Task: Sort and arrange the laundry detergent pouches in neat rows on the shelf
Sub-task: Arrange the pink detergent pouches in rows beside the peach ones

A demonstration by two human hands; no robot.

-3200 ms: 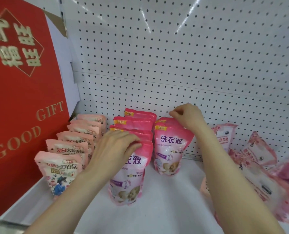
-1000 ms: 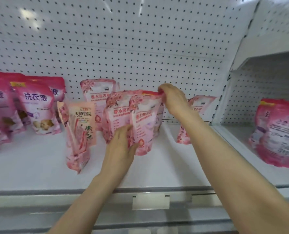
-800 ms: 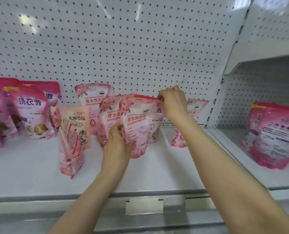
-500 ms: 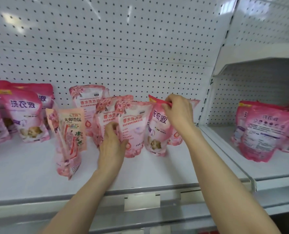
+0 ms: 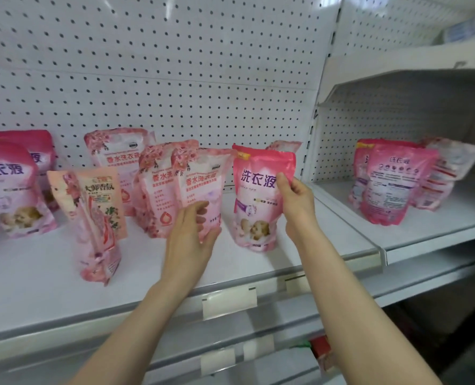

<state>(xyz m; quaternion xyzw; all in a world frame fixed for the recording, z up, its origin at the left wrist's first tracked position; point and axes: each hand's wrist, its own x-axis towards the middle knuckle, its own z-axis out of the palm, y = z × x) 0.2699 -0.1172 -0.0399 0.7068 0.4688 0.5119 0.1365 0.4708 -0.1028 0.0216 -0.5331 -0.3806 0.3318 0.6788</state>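
Observation:
A bright pink detergent pouch (image 5: 255, 201) with a puppy picture stands on the white shelf (image 5: 36, 276); my right hand (image 5: 296, 201) grips its right edge, thumb on the front. My left hand (image 5: 190, 232) holds the lower part of a pale pink floral pouch (image 5: 200, 182), fingers curled round its base. Two more floral pouches (image 5: 154, 190) (image 5: 114, 154) stand just left and behind. A peach pouch (image 5: 100, 195) stands further left, with a pink pouch (image 5: 92, 234) turned sideways in front of it. Bright pink pouches (image 5: 6, 190) stand at the far left.
White pegboard (image 5: 175, 79) backs the shelf. A neighbouring shelf bay (image 5: 425, 234) on the right holds several pink pouches (image 5: 391, 184). Price-label holders (image 5: 229, 304) run along the shelf's front rail. One more pouch top (image 5: 285, 145) peeks out behind the held bright pink one.
My right hand has pulled the bright pink puppy pouch out from behind the floral ones and set it apart on their right, sliding from its top down to its side. The view shifted right.

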